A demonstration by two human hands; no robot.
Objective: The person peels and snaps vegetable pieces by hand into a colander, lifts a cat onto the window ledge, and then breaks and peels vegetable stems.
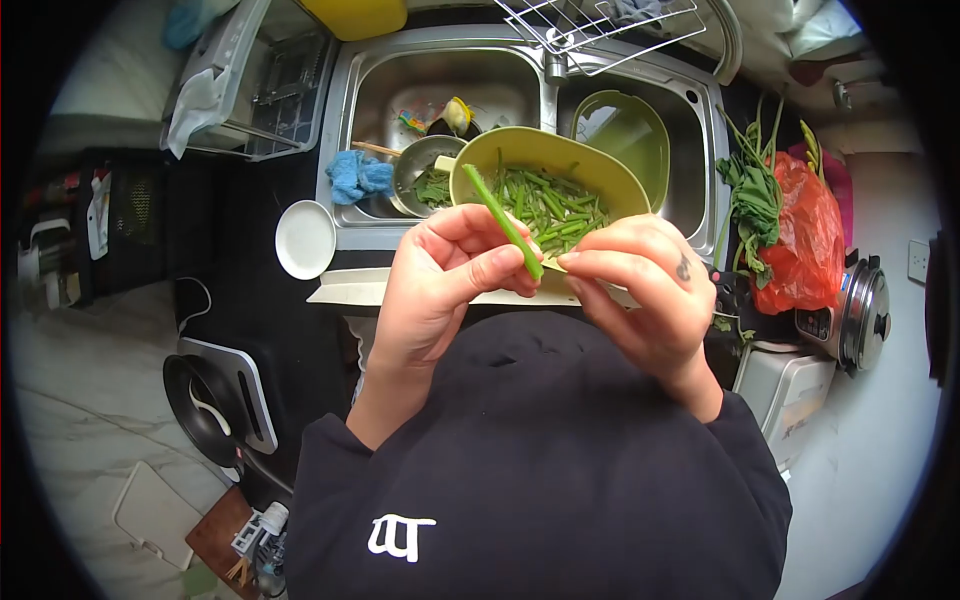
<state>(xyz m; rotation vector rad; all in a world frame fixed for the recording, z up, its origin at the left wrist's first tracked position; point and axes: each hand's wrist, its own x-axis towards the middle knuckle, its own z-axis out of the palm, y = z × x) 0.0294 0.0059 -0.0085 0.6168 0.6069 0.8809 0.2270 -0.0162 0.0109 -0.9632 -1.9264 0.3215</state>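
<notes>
A green stem [502, 220] is held between the fingers and thumb of my left hand [455, 265], slanting up to the left. My right hand [645, 290] pinches at the stem's lower end, where a thin pale strip shows between its fingertips and the stem. Just beyond both hands, a yellow-green basin [610, 172] holds many cut green stem pieces [550, 205]. Left of the basin, a metal bowl [408, 178] contains green leaves [433, 190].
The basin and bowl sit over a double sink [345, 110]. A blue cloth [358, 177] and white plate [305, 240] lie to the left. Leafy greens [752, 205], a red bag [803, 240] and a cooker [862, 315] stand right. A black pan [190, 400] is at lower left.
</notes>
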